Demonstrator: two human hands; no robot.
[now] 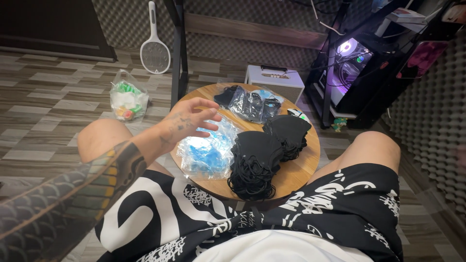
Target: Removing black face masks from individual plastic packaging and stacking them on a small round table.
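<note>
Left hand (190,118) spread open, empty, hovering over clear plastic bags (209,150) on round wooden table (301,170); reaching step, grasp needs lowering. Stacked black face masks (256,162) just beside. Right hand unseen.

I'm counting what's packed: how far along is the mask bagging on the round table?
Done: a few bagged black masks lie at the far edge. In hand: nothing; left hand hovers open over the clear bags. Left: two loose mask stacks.
</note>
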